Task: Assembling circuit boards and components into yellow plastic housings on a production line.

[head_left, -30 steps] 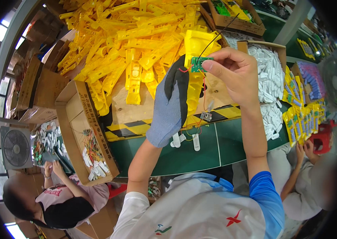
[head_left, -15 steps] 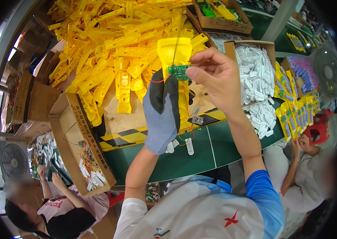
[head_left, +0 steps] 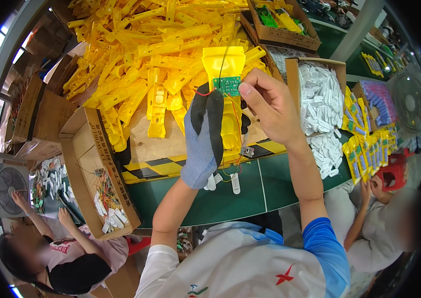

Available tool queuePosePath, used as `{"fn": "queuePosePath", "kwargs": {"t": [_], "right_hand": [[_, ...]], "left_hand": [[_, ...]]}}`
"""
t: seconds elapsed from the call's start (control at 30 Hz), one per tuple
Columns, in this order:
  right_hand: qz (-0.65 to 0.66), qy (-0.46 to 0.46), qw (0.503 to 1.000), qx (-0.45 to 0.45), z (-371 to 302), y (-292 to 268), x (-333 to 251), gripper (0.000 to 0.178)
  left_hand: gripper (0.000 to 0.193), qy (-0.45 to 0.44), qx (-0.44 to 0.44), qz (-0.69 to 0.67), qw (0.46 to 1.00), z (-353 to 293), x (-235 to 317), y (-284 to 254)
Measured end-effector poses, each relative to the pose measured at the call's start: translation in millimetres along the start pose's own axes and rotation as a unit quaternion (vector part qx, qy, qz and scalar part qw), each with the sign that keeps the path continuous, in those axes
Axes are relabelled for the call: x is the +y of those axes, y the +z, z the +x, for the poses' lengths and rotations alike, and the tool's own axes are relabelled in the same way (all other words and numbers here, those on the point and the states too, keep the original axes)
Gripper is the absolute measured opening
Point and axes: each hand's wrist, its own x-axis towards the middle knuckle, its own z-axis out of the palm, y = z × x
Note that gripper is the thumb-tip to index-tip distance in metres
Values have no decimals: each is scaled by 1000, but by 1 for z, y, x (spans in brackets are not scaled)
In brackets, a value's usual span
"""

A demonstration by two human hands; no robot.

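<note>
I have the green board (head_left: 230,86) just above the centre of the frame, its right edge pinched between thumb and finger of the bare right hand (head_left: 271,107), in front of the yellow shell (head_left: 224,60) that the gloved left hand (head_left: 203,131) grips. I judge the step in hand to be fitting board to shell; I cannot tell whether it is seated, so the next move likely calls for squaring it without snagging the red wire (head_left: 203,93) at its left. Beyond, a yellow heap (head_left: 136,62) fills the upper left.
</note>
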Motion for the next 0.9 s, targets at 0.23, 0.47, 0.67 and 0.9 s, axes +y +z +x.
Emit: {"fn": "queuePosePath", "kwargs": {"t": [0.23,0.47,0.67,0.9], "right_hand": [[-14,-18,1000,-1,0,3,6,22],[-77,-78,993,41,1,16,13,21],[-106,-63,991,47,0,19,13,22],[-164,-129,976,69,-1,14,10,19]], "left_hand": [[26,-35,-13,1,999,1,1,-4],[19,79,59,7,995,4,-13,-8],[19,88,56,-14,994,9,-38,-16],[25,383,-17,440,812,13,-25,-30]]}}
